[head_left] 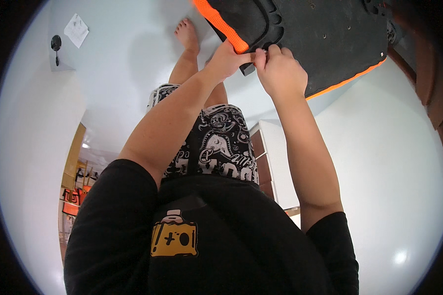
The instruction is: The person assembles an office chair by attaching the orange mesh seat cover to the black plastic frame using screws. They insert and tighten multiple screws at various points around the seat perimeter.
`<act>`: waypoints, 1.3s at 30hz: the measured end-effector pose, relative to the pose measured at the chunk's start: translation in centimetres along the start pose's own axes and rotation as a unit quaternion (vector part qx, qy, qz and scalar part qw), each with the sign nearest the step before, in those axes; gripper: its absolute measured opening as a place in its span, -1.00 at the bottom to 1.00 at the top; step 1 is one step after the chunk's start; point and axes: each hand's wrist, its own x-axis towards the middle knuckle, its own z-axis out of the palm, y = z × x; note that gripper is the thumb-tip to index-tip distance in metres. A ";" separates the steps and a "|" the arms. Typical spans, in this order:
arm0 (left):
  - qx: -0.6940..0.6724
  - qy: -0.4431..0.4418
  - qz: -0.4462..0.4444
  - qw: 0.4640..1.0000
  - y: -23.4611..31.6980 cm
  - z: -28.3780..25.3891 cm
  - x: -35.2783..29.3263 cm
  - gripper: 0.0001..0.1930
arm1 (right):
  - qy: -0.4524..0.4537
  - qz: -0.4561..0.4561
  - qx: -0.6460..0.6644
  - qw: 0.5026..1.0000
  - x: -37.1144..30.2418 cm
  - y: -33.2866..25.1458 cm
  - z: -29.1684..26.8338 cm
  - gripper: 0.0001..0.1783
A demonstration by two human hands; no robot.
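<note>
Our left hand (pixel 226 61) and right hand (pixel 285 76) meet at the black panel (pixel 337 42) — we can't tell whether their fingers are clamped; it spreads beyond them, orange trim (pixel 221 24) beside the left ones.

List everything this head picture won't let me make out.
Head view: the far end of the black, orange-edged panel, cut off by the top edge.
Head view: exactly what the left hand and right hand touch, covered by the hands themselves.
Head view: marks on the pale sheet, too small.
</note>
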 end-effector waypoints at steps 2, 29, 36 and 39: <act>-0.010 -0.012 0.008 1.000 -0.6 0.0 0.1 -0.50 | 0.016 -0.016 -0.022 0.999 -0.3 0.3 0.0 -0.58; 0.020 -0.110 -0.050 0.993 -2.4 0.8 0.5 -0.47 | -0.059 0.096 0.020 0.993 -1.4 1.4 0.6 -0.46; 0.016 -0.117 -0.074 0.990 -2.7 0.8 0.4 -0.45 | -0.165 0.281 0.295 0.898 -0.5 1.7 1.8 -0.53; 0.009 -0.119 -0.064 0.991 -2.5 0.7 0.4 -0.45 | -0.063 0.156 0.081 0.982 -1.3 0.7 1.0 -0.52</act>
